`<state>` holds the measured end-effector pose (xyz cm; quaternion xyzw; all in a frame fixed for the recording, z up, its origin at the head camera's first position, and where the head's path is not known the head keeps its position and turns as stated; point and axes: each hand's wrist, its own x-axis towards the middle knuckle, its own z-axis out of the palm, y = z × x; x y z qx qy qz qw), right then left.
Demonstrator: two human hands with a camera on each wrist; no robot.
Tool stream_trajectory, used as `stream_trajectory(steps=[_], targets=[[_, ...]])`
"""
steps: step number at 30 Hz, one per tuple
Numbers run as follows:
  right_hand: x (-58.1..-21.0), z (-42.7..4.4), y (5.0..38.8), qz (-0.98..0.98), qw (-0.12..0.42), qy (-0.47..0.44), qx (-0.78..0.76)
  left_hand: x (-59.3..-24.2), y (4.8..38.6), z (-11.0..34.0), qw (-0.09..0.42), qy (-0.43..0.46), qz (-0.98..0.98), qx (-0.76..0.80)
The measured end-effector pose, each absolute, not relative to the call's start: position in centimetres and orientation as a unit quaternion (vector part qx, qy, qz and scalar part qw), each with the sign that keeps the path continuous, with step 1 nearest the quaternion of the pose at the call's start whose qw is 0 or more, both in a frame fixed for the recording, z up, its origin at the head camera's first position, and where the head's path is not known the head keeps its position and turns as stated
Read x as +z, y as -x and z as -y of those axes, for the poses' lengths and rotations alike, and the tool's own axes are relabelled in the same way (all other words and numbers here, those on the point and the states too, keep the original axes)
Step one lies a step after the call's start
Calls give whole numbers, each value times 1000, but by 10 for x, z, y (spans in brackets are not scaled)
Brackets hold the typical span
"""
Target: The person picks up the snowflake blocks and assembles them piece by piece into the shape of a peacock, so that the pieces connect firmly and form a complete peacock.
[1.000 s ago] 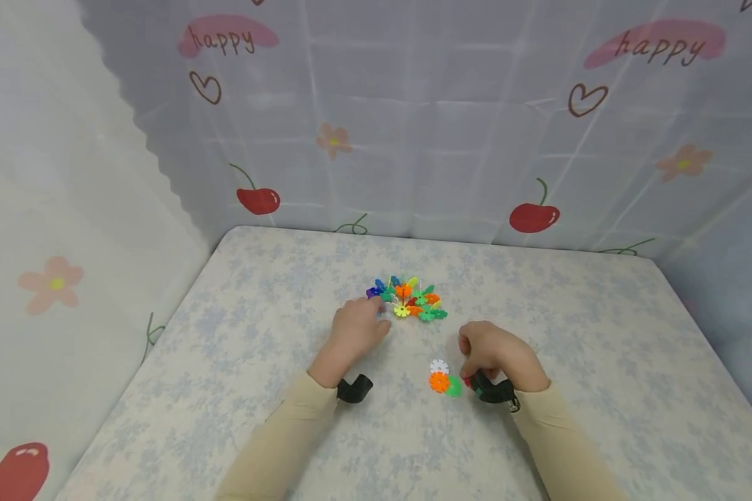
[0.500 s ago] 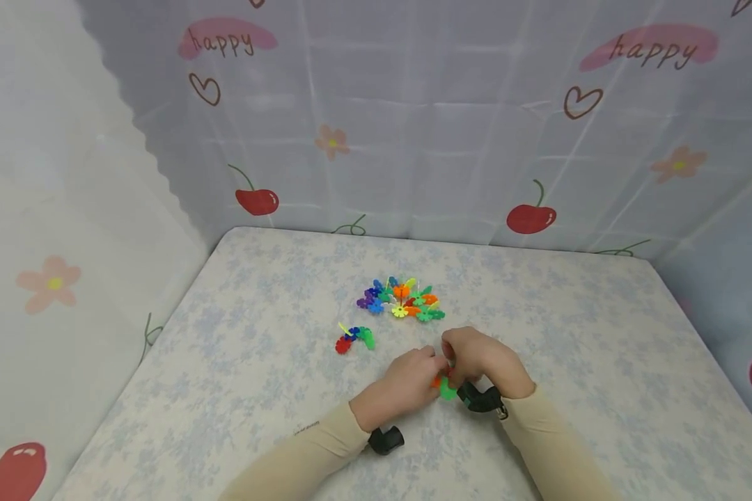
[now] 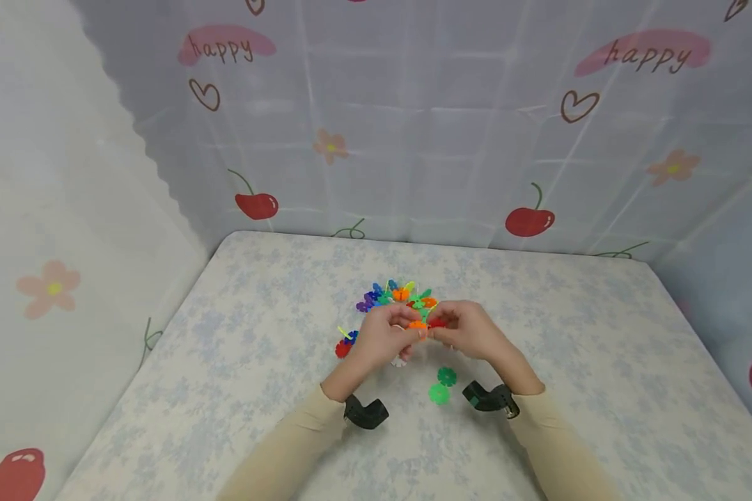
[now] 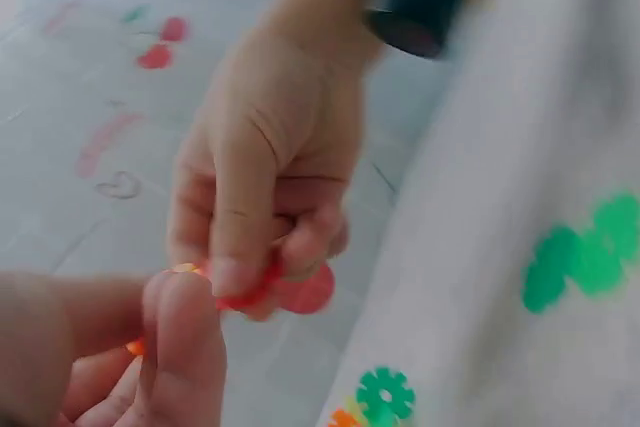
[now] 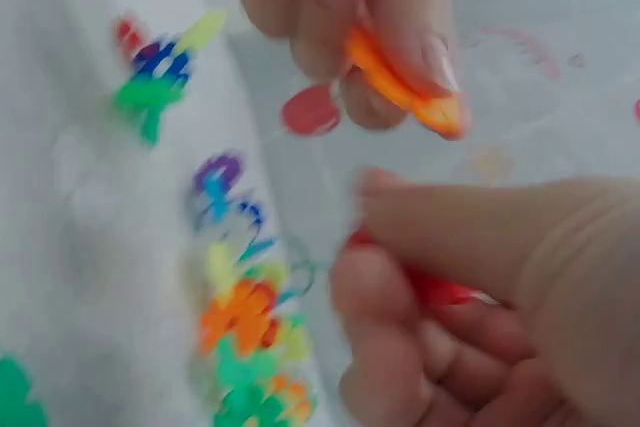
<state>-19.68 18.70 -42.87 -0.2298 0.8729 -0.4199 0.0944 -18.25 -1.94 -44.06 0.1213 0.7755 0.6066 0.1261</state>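
Observation:
My left hand pinches an orange snowflake building disc between thumb and fingers. Facing it, my right hand pinches a red snowflake disc. The right wrist view has the orange disc edge-on and a small gap between it and the right thumb; the red disc is mostly covered by fingers. A white disc shows just under the left hand. Two green discs, a darker one and a lighter one, lie on the table below the hands.
Behind the hands lies a multicoloured cluster of joined discs, partly covered. A small joined piece with a red disc and blue and yellow parts sits left of my left hand. A printed curtain hangs behind the table.
My left hand has gone from beside the cluster to the loose discs, and picked up the orange one. Both hands have since risen together away from the green discs. The white disc now appears farther left.

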Motion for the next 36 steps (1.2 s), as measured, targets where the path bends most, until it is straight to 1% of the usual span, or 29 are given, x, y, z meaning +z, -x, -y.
stream_trajectory(steps=[2, 5, 8, 13, 15, 21, 24, 26, 28, 31, 33, 34, 36], targets=[[-418, -186, 192, -847, 56, 215, -482, -431, 183, 23, 129, -69, -695, 704], [-406, -180, 183, -820, 25, 216, -530, -421, 184, 27, 126, -35, -620, 773], [-400, -173, 175, -825, -27, 239, -511, -414, 183, 29, 118, -37, -605, 787], [-399, -165, 170, -828, -153, 277, -463, -408, 178, 30, 86, -61, -623, 775], [-400, -164, 170, -821, -187, 290, -455, -406, 176, 30, 83, -65, -630, 770], [-404, -159, 170, -793, -244, 328, -451, -405, 171, 27, 99, -58, -625, 772], [-406, -156, 169, -769, -254, 334, -482, -406, 169, 24, 114, -51, -594, 795], [-407, -155, 169, -749, -247, 331, -517, -407, 167, 22, 124, -50, -568, 812], [-406, -155, 168, -743, -233, 326, -536, -407, 167, 21, 119, -56, -556, 821], [-400, -158, 167, -789, -196, 293, -503, -406, 170, 22, 75, -79, -578, 809], [-394, -164, 166, -854, -132, 248, -438, -405, 173, 25, 38, -81, -597, 797], [-393, -167, 166, -890, -83, 220, -390, -405, 175, 27, 23, -74, -601, 795], [-393, -172, 166, -939, 48, 167, -295, -404, 178, 31, 8, -57, -597, 800]])
